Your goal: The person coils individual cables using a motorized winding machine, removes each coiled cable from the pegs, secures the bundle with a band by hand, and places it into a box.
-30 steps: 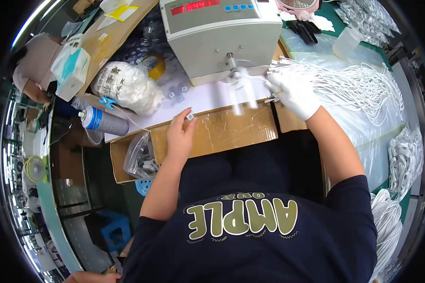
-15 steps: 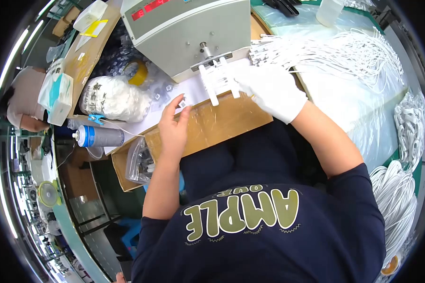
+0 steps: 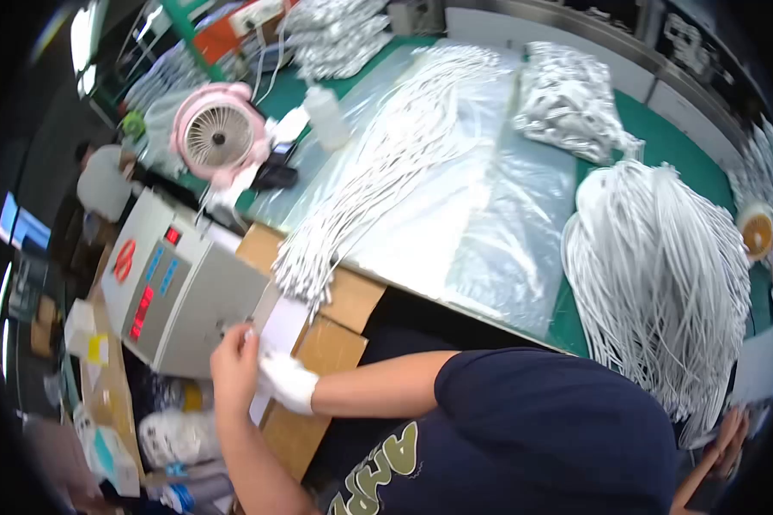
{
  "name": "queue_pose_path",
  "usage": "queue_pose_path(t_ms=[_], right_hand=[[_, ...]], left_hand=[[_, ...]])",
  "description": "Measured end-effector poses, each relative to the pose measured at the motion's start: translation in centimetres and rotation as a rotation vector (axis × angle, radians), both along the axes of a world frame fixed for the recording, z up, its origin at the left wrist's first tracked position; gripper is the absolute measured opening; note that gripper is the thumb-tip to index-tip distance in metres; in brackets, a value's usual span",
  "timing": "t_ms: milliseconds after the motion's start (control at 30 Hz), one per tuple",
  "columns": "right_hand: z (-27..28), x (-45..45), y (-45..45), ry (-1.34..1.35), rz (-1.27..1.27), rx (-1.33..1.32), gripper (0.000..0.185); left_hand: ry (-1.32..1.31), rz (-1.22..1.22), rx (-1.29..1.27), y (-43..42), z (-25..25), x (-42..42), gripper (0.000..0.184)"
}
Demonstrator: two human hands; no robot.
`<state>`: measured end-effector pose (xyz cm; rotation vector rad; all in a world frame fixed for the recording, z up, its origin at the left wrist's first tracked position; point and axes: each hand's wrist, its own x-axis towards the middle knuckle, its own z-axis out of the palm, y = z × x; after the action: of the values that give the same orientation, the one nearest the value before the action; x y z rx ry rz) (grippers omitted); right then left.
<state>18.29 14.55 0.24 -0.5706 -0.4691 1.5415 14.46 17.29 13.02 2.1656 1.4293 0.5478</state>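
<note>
My bare left hand (image 3: 234, 369) is raised at the front of a grey machine (image 3: 193, 300) with red digits. Its thumb and fingertips are pressed together; a small pale bit shows at the tips, too blurred to name. Close behind it is my right hand (image 3: 288, 379) in a white glove, low by the machine's front face. The left hand partly covers the right, so the gloved fingers are hidden. A bundle of white cables (image 3: 386, 163) lies on the table, its near ends reaching close to the machine and my hands.
A thick hank of white cables (image 3: 653, 266) hangs over the table's right side. A silvery bagged bundle (image 3: 567, 99), a pink fan (image 3: 218, 133) and a translucent bottle (image 3: 325, 118) stand farther back. Cardboard (image 3: 331, 352) lies below the machine. Another person's hands (image 3: 728, 442) show at lower right.
My view has swung to the right, bringing in more of the table. The left hand's fingers, apart before, have closed together, and both hands are now close to each other.
</note>
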Motion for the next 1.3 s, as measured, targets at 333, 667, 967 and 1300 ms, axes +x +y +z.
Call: queue_pose_path(t_ms=[333,667,967,1300], right_hand=[[7.1,13.3,-8.1,-1.291,0.276,0.467,0.027],[8.1,13.7,-8.5,-1.674,0.548,0.647,0.024],[7.0,13.7,-9.5,-1.368,0.392,0.499,0.023],[6.9,12.0,-8.9,-1.658,0.393,0.616,0.035]], left_hand=[[-0.615,-0.086,-0.511,-8.7,-0.2,-2.3,0.025],[-0.088,-0.296,0.069,-12.4,-0.8,-2.3,0.03],[-0.233,-0.081,0.148,-13.9,-4.1,-2.7,0.025],[-0.218,-0.031,0.342,-15.5,-6.1,-2.3,0.027]])
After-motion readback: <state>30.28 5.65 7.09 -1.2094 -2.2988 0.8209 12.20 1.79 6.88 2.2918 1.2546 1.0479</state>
